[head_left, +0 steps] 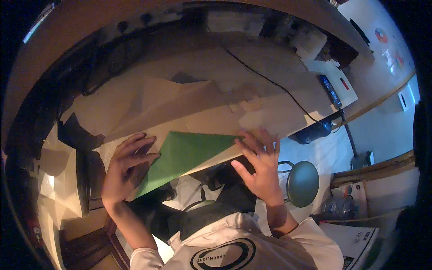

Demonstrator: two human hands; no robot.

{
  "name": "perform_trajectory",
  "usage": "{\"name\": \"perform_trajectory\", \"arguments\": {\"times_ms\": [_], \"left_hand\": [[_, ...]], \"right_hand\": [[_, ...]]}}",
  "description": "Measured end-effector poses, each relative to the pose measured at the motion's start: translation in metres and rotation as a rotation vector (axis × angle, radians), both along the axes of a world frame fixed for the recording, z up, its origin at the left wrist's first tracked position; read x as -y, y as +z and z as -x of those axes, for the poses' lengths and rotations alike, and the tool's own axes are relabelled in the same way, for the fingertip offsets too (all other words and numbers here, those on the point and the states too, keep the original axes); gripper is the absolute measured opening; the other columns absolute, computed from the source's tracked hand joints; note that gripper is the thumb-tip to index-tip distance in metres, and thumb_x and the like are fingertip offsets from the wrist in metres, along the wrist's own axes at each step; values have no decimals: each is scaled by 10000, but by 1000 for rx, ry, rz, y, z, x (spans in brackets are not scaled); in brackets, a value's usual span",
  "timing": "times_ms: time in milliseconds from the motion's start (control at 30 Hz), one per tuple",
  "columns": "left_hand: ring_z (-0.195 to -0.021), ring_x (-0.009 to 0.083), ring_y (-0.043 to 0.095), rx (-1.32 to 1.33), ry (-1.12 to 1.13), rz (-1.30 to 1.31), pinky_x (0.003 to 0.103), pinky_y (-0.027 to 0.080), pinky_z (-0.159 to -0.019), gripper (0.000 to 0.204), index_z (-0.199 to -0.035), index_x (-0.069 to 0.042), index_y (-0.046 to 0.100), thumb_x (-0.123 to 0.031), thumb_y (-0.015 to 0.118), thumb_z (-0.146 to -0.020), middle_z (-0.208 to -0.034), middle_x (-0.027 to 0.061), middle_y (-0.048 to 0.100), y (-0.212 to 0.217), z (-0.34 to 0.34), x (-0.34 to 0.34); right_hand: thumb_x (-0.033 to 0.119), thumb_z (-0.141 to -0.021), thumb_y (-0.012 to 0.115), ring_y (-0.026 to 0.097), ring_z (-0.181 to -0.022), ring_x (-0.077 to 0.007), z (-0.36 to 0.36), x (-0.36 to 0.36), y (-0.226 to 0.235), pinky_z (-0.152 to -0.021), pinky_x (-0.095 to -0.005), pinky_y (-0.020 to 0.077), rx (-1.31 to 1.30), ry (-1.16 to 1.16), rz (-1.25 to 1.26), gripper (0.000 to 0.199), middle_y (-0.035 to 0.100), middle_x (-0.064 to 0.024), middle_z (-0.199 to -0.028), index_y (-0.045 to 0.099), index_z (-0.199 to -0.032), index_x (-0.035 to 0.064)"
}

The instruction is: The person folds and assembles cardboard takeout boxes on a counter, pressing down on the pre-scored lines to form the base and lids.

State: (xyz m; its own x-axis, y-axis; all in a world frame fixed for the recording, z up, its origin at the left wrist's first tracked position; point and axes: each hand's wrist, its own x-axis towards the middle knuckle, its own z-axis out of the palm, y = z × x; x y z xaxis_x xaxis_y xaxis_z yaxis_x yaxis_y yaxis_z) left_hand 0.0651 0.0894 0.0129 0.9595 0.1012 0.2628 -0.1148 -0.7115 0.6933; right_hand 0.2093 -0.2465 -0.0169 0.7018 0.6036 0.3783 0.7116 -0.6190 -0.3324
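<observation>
A green sheet of paper (189, 150) lies at the near edge of the desk, part of it reaching past the edge. Its outline is angular, tapering to a point at the right; whether it is folded I cannot tell. My left hand (119, 171) is beside the paper's left side, fingers bent but apart, the thumb tip at the paper's edge. At the right tip rests my right hand (262, 173), its fingers spread and fingertips at the corner. Neither hand is closed around the sheet.
Across the pale desk (180, 110) runs a thin black cable (270, 80). A dark handset or remote (330, 91) lies on a white sheet at the right. A round green stool (303, 183) stands below the desk, near a clear plastic bottle (337, 208).
</observation>
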Motion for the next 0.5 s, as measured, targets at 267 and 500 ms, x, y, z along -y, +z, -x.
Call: {"name": "perform_trajectory", "arguments": {"times_ms": [267, 500], "left_hand": [[-1454, 360, 525, -13, -6, -5, 457, 402, -1208, 428, -1186, -125, 843, 60, 726, -818, -1439, 121, 699, 6, -2, 1], [-1469, 373, 514, 7, -34, -49, 485, 385, -1220, 412, -1209, -134, 831, -15, 737, -826, -1475, 108, 677, 4, 2, -5]], "right_hand": [[387, -905, 801, 364, -1544, -363, -12, 11, 0, -1289, -678, 100, 59, -49, -1, 516, 567, 2, -1579, 744, -1368, 166], [390, -890, 814, 341, -1552, -405, 3, -3, 7, -1285, -680, 87, 64, -10, 65, 557, 552, -53, -1590, 726, -1387, 153]]}}
